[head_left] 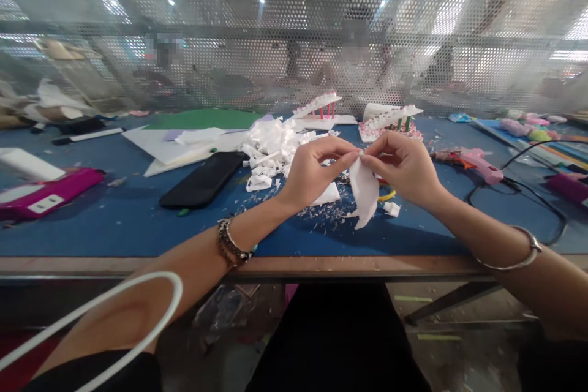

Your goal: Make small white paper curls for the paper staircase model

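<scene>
White cable [156,275] loops closest to you at eight o'clock, crossing in front of your left forearm [197,269]. At twelve, a perforated metal screen [257,6] spans your whole view, and below it your blue table [128,226] runs from nine to three. A green sheet [193,119] lies at ten, partly over white sheets [158,147]. Your black phone [202,182] rests flat at nine. Right of centre, toward three, your left hand [316,168] and right hand [404,165] nearly meet, thumbs and forefingers of both pinching the top of a thin white piece [365,190], which hangs down just above the near part of the table. Your pile of white scraps [271,141] sits near the centre, beside the left hand. Out at three you have a pink glue gun [482,165]; at one stands a stepped model with red posts [316,103], at two another with green posts. Between three and four lies a small white block [391,209], and fine white shreds [316,220] dot the surface around five.
</scene>
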Action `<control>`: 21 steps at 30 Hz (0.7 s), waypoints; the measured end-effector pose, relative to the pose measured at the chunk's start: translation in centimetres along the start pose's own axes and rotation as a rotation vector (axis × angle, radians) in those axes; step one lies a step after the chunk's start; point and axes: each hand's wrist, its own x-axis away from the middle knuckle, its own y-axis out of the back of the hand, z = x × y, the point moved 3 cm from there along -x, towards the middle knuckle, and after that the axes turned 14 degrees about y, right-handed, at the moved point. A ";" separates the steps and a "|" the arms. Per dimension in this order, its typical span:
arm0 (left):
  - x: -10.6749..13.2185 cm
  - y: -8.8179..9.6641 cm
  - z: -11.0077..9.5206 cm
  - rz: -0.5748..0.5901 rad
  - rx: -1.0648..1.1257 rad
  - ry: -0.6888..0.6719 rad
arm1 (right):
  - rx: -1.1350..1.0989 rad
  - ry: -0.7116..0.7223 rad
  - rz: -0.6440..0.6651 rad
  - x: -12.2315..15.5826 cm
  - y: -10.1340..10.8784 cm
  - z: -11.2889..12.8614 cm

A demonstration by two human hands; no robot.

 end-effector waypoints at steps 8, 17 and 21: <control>-0.5 0.1 0.1 0.133 0.060 0.180 | 0.103 0.087 0.045 -0.1 0.3 0.3; -1.1 0.7 0.3 0.252 0.040 0.228 | 0.039 0.085 0.125 -0.3 0.3 0.3; -1.1 0.7 0.6 0.169 0.067 0.247 | 0.046 0.133 0.104 -0.2 0.2 0.6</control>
